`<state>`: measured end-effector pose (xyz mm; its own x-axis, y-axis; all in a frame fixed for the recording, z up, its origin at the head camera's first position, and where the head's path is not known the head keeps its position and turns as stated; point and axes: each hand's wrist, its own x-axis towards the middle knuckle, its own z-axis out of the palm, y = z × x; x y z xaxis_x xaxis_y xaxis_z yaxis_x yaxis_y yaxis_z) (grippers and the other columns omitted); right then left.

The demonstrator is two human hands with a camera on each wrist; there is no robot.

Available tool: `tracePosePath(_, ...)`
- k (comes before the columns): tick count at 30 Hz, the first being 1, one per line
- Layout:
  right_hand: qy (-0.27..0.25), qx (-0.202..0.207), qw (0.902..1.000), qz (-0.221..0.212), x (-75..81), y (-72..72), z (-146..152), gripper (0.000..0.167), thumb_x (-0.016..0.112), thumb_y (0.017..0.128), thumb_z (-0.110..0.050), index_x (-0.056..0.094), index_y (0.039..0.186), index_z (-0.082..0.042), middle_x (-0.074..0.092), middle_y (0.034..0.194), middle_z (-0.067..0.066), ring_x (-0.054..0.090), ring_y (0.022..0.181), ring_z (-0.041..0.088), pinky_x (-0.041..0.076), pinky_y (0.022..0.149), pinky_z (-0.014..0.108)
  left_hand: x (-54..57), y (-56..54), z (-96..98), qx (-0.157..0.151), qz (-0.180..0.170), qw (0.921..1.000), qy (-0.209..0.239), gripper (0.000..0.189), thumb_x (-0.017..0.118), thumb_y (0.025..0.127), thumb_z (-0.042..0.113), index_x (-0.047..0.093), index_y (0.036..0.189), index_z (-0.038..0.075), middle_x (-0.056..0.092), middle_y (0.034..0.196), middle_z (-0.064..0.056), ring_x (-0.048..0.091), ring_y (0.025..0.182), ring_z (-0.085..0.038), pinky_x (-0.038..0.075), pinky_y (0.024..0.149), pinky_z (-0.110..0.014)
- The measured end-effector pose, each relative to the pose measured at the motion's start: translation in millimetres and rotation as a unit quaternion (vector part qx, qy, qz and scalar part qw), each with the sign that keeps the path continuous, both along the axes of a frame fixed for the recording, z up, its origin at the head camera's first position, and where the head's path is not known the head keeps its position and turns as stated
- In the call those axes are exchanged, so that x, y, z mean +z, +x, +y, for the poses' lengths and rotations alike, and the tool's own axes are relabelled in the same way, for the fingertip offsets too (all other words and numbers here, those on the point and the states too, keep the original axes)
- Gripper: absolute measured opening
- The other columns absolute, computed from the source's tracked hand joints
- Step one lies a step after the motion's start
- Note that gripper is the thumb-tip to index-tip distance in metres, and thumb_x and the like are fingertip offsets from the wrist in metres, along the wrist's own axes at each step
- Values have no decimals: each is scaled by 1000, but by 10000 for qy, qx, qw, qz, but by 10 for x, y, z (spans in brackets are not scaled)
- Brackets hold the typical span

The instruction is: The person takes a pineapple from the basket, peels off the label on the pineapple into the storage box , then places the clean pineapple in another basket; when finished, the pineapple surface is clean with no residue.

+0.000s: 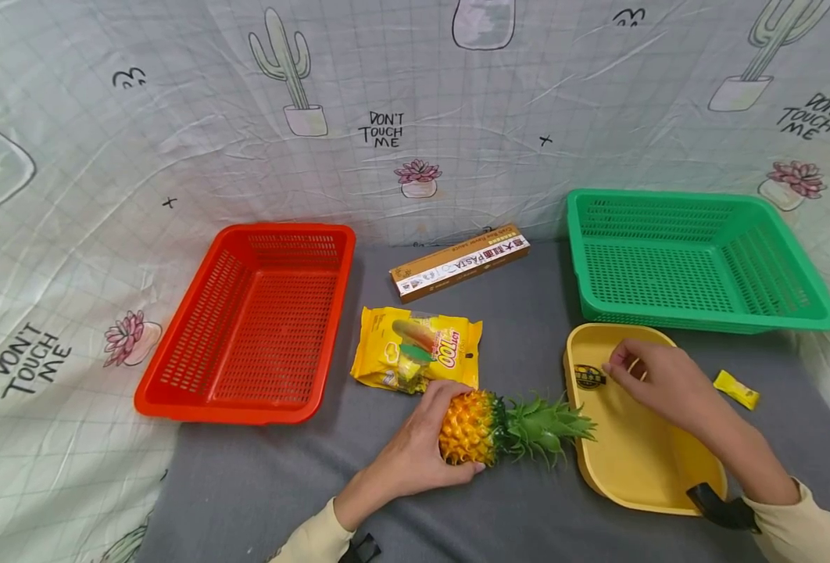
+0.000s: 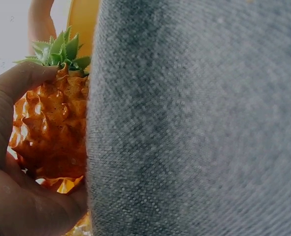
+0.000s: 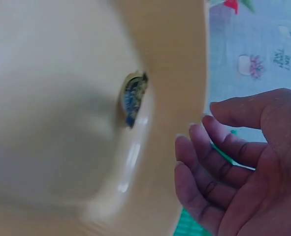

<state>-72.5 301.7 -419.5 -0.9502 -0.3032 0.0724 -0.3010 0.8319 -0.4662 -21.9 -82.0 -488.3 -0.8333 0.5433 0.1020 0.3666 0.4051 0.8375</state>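
Note:
A toy-like pineapple (image 1: 468,428) lies on its side on the grey cloth, its green leaves (image 1: 543,426) pointing right to the yellow tray's edge. My left hand (image 1: 425,442) grips its body, thumb on the near side and fingers on the far side. In the left wrist view the pineapple (image 2: 56,123) fills the gap between thumb and fingers. Over the yellow tray (image 1: 657,469) is my right hand (image 1: 668,381), fingers loosely bent and holding nothing. A dark oval sticker (image 3: 134,98) marks the tray's inside, beyond the fingertips in the right wrist view.
A red basket (image 1: 327,344) stands at the left, and a green basket (image 1: 710,317) is behind the tray. A yellow snack bag (image 1: 415,349) lies just beyond the pineapple, with a pasta box (image 1: 459,263) farther back. One small yellow packet (image 1: 736,389) sits right of the tray.

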Motion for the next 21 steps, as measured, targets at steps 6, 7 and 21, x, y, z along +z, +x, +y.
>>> tracePosePath(6,-174,128,9989,412,173,98,-137,11,78,98,-16,69,92,-18,64,82,-12,60,73,6,53,65,32,-5,4,3,4,33,10000,-9,93,91,82,38,35,155,36,36,145,9,49,123,-11,46,104,-41)
tracePosePath(7,-201,177,9986,458,201,109,-169,11,78,98,-16,69,92,-19,64,83,-12,60,75,6,55,68,34,-5,4,3,7,43,10000,-13,93,91,82,38,35,156,36,36,145,9,49,123,-11,46,104,-41)
tracePosePath(21,-584,879,9862,1276,385,245,-615,22,83,93,-13,72,110,-22,66,99,-17,65,87,5,53,74,29,6,14,4,34,71,10000,-27,93,92,81,37,36,155,35,37,145,9,49,122,-11,46,103,-41)
